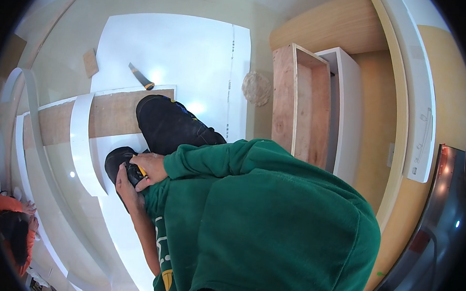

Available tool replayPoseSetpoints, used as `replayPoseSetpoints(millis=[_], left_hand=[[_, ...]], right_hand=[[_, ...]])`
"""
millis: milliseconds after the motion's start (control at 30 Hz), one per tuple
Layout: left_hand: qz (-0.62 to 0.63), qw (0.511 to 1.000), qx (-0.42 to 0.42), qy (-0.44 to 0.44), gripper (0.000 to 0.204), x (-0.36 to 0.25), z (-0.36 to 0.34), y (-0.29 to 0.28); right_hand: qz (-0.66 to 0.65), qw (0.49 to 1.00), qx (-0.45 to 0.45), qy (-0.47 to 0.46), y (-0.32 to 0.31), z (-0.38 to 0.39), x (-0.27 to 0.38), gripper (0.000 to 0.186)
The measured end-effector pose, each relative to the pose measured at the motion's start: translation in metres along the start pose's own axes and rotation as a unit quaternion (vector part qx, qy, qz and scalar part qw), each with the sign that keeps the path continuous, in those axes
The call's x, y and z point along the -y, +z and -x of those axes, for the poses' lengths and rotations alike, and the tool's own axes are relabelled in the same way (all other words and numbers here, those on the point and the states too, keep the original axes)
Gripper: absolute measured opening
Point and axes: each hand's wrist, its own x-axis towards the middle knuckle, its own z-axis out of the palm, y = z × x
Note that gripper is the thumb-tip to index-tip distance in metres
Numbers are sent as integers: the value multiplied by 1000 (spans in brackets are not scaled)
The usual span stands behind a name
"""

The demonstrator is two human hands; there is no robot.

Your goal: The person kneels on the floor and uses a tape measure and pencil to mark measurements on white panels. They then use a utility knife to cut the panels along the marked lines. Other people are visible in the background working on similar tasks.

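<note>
My left hand (pixel 125 187) and my right hand (pixel 153 167) are close together low over my dark-clad leg (pixel 171 121), at a black shape that may be my shoe or other knee. Both have fingers curled around a black-and-yellow hand tool (pixel 138 173), partly hidden by them; its exact kind is unclear. Beyond my knee, a bladed tool with a dark handle (pixel 141 77) lies on a large white board (pixel 196 43). A brown plywood strip (pixel 114 107) lies crosswise, with a curved white strip (pixel 83 143) over it.
Another person in orange (pixel 10 228) works at lower left beside long curved white strips (pixel 34 124). At right stand an open plywood box (pixel 288 95) and white cabinet piece (pixel 345 114). A small wood scrap (pixel 91 63) and round beige item (pixel 256 87) lie nearby.
</note>
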Motion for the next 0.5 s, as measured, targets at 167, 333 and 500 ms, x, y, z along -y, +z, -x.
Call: replayPoseSetpoints(millis=[167, 333, 500], left_hand=[[-16, 1000, -6, 10, 40, 6, -4, 2], [-20, 1000, -1, 10, 40, 4, -3, 5], [-37, 999, -9, 27, 40, 3, -1, 9]], right_hand=[[3, 1000, -1, -2, 3, -5, -12, 98], [1, 1000, 0, -6, 6, -7, -19, 97], [-7, 1000, 3, 3, 3, -8, -17, 96]])
